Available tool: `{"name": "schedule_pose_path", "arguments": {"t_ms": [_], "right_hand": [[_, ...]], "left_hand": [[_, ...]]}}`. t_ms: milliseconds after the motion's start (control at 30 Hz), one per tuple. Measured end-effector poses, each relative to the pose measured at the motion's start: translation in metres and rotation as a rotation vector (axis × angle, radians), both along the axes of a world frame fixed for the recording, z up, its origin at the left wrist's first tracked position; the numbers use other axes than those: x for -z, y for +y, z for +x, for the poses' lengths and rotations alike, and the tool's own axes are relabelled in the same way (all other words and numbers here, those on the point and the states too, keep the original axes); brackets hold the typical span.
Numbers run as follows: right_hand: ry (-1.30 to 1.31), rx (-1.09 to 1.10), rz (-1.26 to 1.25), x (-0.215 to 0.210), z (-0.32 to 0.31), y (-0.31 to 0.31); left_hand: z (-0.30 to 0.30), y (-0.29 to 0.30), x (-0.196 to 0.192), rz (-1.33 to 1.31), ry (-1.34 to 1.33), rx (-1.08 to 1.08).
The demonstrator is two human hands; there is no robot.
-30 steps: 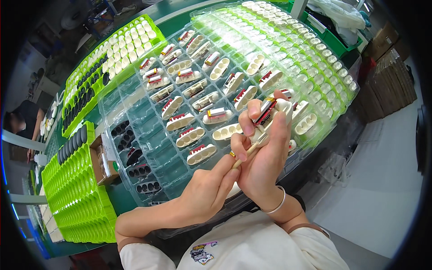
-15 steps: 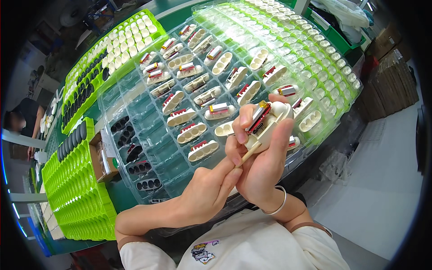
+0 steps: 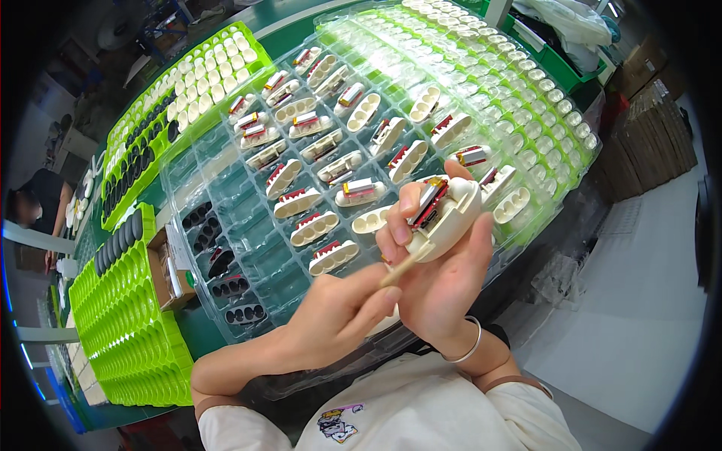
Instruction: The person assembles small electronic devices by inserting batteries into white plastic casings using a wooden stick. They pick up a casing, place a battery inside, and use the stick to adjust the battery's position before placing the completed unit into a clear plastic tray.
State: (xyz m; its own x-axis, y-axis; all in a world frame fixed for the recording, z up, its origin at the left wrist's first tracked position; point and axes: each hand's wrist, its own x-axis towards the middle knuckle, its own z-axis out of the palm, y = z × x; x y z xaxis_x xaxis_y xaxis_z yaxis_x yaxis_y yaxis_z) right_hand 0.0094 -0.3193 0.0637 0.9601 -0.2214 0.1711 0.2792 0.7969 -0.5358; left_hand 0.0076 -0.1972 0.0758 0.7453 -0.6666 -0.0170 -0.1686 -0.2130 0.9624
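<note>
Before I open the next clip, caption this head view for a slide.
Left hand holding a tan stick at a white casing in the right hand, by a clear compartmented tray.

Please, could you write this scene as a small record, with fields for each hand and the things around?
Left hand: pinches a slender, pale beige stick
Right hand: holds a cream, oval plastic housing with a red-and-yellow part at its open side
Contact: the stick's far end is at the housing's edge; exact touch unclear
In front: transparent plastic compartment tray, holding cream shells and black shells
Left side: bright green moulded tray with black oval pieces
Right background: stacked brown cardboard
</note>
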Motion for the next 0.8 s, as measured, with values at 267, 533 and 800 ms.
{"name": "schedule_pose_path", "arguments": {"t_ms": [267,533,800], "right_hand": [[-0.068,-0.085,-0.291,0.009,-0.009,0.004],[-0.216,-0.021,-0.627,0.023,-0.01,-0.016],[-0.262,0.266,-0.867,0.012,-0.01,-0.023]], "left_hand": [[0.013,0.001,0.001,-0.414,0.173,-0.335],[0.018,0.012,0.009,-0.424,-0.036,-0.26],[0.019,0.01,0.006,-0.445,-0.023,-0.218]]}}
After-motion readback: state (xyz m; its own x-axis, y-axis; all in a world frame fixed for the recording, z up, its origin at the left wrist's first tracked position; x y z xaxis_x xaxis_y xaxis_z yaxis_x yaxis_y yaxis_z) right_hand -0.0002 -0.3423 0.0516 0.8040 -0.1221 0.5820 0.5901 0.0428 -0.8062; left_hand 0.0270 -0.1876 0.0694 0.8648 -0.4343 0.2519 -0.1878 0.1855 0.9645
